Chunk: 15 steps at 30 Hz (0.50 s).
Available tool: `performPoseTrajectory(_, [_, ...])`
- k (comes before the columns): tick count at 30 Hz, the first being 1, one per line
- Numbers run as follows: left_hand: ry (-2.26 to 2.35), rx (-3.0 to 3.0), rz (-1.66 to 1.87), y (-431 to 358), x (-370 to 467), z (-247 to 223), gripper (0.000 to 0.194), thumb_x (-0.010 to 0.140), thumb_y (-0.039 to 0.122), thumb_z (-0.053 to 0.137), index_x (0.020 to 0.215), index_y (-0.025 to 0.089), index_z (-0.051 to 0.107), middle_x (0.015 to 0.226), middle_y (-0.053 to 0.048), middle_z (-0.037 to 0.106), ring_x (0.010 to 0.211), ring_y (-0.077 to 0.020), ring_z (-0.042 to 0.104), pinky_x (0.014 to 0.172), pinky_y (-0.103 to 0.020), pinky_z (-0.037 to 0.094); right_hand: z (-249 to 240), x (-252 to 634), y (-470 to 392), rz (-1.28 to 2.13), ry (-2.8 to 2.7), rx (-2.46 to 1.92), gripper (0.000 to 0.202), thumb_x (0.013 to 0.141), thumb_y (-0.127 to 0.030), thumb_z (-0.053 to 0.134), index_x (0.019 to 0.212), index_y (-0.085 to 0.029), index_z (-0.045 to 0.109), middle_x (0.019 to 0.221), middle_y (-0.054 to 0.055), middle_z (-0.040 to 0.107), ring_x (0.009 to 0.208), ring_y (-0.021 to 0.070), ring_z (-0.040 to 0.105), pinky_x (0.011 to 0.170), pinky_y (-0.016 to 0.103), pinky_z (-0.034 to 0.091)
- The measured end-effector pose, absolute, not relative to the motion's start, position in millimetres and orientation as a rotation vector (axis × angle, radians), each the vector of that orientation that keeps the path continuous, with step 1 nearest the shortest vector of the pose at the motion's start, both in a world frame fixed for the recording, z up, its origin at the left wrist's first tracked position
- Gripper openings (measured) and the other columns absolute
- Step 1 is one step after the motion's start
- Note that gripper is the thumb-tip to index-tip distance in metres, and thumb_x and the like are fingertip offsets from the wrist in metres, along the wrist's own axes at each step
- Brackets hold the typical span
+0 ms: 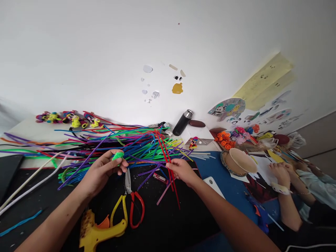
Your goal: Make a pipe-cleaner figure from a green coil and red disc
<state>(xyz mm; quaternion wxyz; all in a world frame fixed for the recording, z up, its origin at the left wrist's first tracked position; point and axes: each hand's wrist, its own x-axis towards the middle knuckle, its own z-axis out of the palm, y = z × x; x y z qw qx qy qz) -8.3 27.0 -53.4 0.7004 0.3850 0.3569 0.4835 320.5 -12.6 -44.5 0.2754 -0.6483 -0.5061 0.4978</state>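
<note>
My left hand [105,170] pinches a small green coiled pipe-cleaner piece [118,155] between thumb and fingers. My right hand [182,171] grips a few red pipe cleaners [166,154] that slant across the black mat. Both hands hover in front of a wide heap of coloured pipe cleaners [110,145]. Scissors [131,201] with one yellow and one red handle lie shut between my forearms. A yellow glue gun [97,229] lies near my left forearm.
A black flask [182,123] lies tilted by the wall. Finished pipe-cleaner figures [69,119] sit at the far left. At the right, another person's hands [279,173] work on paper beside a paper bowl [238,161] and orange craft flowers [224,139].
</note>
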Motion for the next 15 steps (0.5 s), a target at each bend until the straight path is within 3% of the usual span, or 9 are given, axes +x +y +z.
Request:
performPoseTrajectory(8, [0.802,0.882,1.065,26,-8,-57,0.048,0.074,0.044,0.100,0.102,0.019,0.070,0.082,-0.008,0.082,0.068,-0.0216,0.075,0.059,-0.027,0.058,-54,327,-15,0.969,-1.650,-1.777,0.039,0.093,-0.042,0.067,0.062,-0.023,0.053,0.059,-0.004,0.044,0.062,0.0169,0.039,0.061,0.031,0.023])
performPoseTrajectory(15, [0.803,0.895,1.057,25,-6,-57,0.047,0.076,0.044,0.098,0.104,0.019,0.069,0.082,-0.008,0.082,0.067,-0.0217,0.074,0.058,-0.027,0.057,-53,334,-20,0.845,-1.678,-1.796,0.037,0.094,-0.045,0.064,0.064,-0.023,0.058,0.061,-0.002,0.051,0.063,0.0190,0.045,0.062,0.032,0.027])
